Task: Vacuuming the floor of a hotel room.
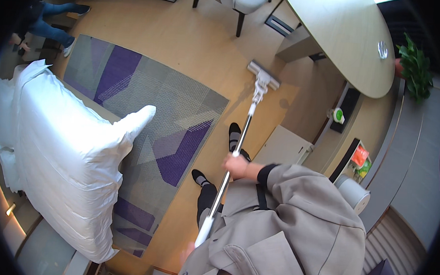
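Pale wood floor (195,41) takes up the middle of the room, and a flat mop (240,138) runs across it on a slant. The mop's silver head (263,75) lies flat on the floor just beyond the corner of a grey and purple patterned rug (146,113), near the foot of a curved light counter (344,39). Its long metal pole slopes back toward the person. The right hand (236,166) is clenched around the pole about midway, coming out of a loose beige sleeve (297,191). The left hand (190,249) sits low at the white grip end of the pole, blurred and partly hidden by the coat, so I cannot tell how it holds. Two feet in dark socks stand on the floor on either side of the pole. To the left, a bed with a white duvet (64,159) overlaps the rug. Another person's legs in jeans (52,21) show at the upper left, well apart. A green plant (415,68) stands beyond the counter
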Available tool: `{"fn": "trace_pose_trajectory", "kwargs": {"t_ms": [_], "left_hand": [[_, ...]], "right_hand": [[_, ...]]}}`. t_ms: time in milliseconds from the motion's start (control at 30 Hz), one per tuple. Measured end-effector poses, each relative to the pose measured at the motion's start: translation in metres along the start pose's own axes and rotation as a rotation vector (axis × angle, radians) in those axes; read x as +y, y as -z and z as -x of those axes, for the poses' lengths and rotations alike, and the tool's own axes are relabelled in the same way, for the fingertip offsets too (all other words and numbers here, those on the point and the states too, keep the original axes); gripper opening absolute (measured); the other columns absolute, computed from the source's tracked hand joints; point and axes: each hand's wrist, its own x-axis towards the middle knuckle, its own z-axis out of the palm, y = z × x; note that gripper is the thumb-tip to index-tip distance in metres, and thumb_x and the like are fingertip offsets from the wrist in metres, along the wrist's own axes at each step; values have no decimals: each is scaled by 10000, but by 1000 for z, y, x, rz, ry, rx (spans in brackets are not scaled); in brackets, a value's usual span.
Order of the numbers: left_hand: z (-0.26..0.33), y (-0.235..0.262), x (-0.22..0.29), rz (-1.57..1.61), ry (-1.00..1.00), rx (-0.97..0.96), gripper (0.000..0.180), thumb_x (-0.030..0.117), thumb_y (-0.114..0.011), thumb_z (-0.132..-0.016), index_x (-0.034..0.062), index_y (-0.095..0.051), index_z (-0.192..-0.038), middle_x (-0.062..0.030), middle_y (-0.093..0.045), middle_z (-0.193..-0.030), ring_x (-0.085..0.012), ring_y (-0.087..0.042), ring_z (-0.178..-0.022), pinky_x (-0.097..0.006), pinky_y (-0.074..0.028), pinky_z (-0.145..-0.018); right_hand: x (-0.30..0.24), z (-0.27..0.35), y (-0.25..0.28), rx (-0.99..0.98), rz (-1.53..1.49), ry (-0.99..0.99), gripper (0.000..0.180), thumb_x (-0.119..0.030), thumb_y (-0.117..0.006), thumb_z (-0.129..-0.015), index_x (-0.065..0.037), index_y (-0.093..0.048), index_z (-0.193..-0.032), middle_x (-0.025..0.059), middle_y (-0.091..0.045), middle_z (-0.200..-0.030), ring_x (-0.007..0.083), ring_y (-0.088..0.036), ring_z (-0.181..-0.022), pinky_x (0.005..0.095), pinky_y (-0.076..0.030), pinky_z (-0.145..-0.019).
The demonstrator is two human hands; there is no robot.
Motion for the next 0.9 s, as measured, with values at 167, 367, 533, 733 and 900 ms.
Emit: {"fn": "trace_pose_trajectory", "kwargs": {"t_ms": [167,367,533,733,900], "left_hand": [[55,-21,-64,-46,100,101,289,314,-677,-784,87,-544,-905,-201,-619,-689,-453,-616,-681,-565,-450,-612],[51,37,-47,-12,17,381,263,254,-706,-756,96,-552,-898,-179,-612,-663,-426,-621,-647,-545,-458,-583],[-51,141,2,-112,-143,653,278,162,-753,-699,110,-560,-893,-148,-611,-641,-381,-626,-583,-508,-467,-519],[-292,258,102,164,-335,545,277,270,-725,-786,105,-534,-898,-174,-622,-656,-409,-633,-648,-511,-488,-560],[-488,331,271,397,-481,365,315,318,-706,-789,52,-572,-890,-222,-656,-785,-430,-642,-784,-520,-503,-673]], "right_hand": [[-59,-6,32,-266,-199,105,156,-153,-701,-662,-115,-697,-813,93,-680,-879,293,-620,-976,423,-541,-764],[-83,-65,83,-164,-143,166,149,-107,-682,-657,-80,-679,-803,70,-660,-840,285,-594,-976,401,-548,-732],[-27,-197,156,120,-91,200,148,-78,-680,-643,-81,-652,-788,73,-639,-841,285,-583,-985,407,-552,-700],[159,-353,258,-27,232,-48,146,-194,-713,-710,-139,-694,-844,74,-662,-898,271,-631,-961,417,-555,-744],[316,-387,329,209,352,-234,87,-120,-664,-719,-119,-612,-789,59,-630,-917,303,-592,-1005,433,-549,-770]]}}
